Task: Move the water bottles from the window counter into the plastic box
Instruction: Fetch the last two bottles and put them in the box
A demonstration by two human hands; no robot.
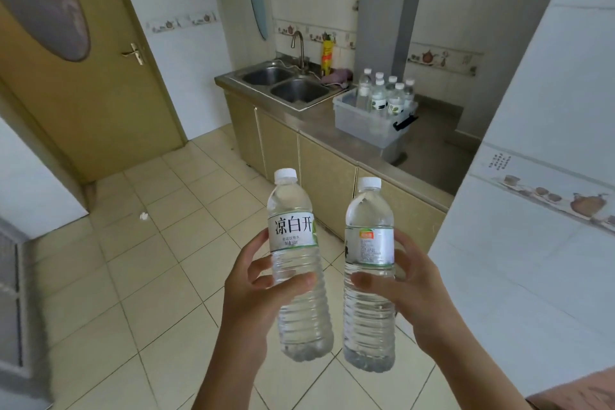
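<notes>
You are carrying bottles: your left hand (253, 289) grips one (299, 263), your right hand (409, 289) another (369, 276). Next, walk to the box (362, 123) and stand them inside.

Both hands (253, 289) (409, 289) raised, fingers curled.

Two clear water bottles with white caps are held upright at six o'clock: the left bottle (299, 263) shows large black characters on its white label, the right bottle (368, 276) a label of small print. At one o'clock the translucent plastic box (367, 125) holds several bottles (386, 93) standing upright.
</notes>
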